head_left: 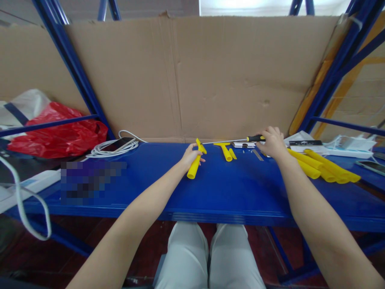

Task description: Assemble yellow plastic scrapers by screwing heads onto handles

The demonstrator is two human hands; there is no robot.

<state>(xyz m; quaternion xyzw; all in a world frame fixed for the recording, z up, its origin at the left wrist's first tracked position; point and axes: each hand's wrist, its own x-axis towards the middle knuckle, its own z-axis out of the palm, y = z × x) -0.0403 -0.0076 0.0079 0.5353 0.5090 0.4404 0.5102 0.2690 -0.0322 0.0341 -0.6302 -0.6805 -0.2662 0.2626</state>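
Note:
My left hand [191,156] is closed round a yellow T-shaped tool [194,167], held tilted above the blue table. My right hand [271,141] grips a screwdriver by its black and yellow handle [255,138]. The long thin shaft points left, and its tip is by the head of the held yellow tool; whether they touch is hard to tell. Between my hands lie a second yellow T-shaped tool [226,153] and a small yellow piece [232,153]. Tiny parts and a flat metal strip [258,155] lie near my right hand.
Several yellow tubes [327,168] lie to the right, by white packages and a power strip [345,151]. At the left are a coiled white cable [112,149], a phone and a red plastic bag [60,130]. Cardboard [225,80] stands behind the table [222,196].

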